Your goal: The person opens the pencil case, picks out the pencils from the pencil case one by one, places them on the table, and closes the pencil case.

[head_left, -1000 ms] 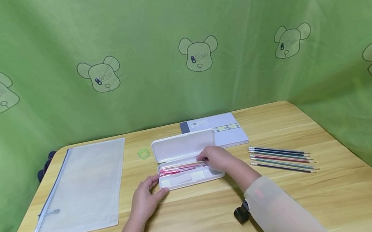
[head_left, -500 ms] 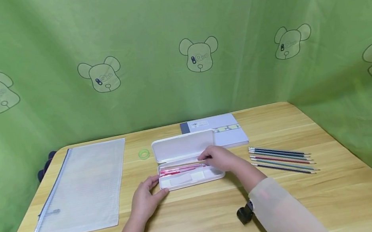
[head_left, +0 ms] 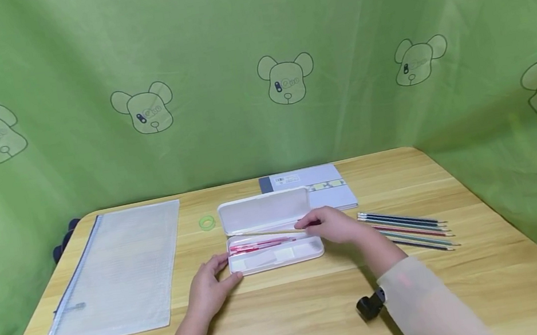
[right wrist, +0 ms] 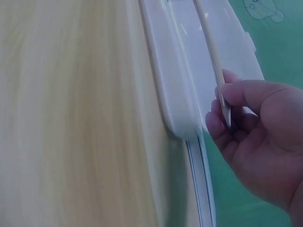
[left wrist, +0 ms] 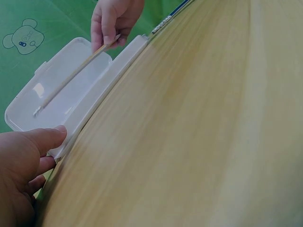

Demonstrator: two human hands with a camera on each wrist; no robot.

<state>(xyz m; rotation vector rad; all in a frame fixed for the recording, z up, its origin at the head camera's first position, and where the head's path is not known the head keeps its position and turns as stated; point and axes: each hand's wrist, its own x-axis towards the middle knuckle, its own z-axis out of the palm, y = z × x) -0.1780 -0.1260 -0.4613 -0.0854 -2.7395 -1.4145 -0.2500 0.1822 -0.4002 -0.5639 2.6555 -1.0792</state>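
Note:
A white pencil case (head_left: 302, 251) lies with its lid raised on the wooden table, with red and pink pens (head_left: 259, 245) inside. At its left end my left hand (head_left: 208, 289) grips the corner, thumb (left wrist: 49, 138) along the front edge and fingers round the side. My right hand (head_left: 331, 224) pinches a light wood-coloured pencil (head_left: 268, 232) near its sharpened tip. This pencil is raised just above the case, its other end pointing left. In the right wrist view, the pencil (right wrist: 211, 42) runs between thumb and fingers, the tip near the palm.
Several pencils (head_left: 408, 232) lie in a row to the right. Behind the case is a pale notebook (head_left: 332, 195), partly hidden by the lid. A green tape ring (head_left: 207, 223) and a mesh zip pouch (head_left: 118, 277) lie to the left. Green curtain (head_left: 222, 139) surrounds the table (head_left: 282, 327).
My right hand has lifted the light pencil up out of the case and shifted slightly right. My left hand has stayed at the case's left end.

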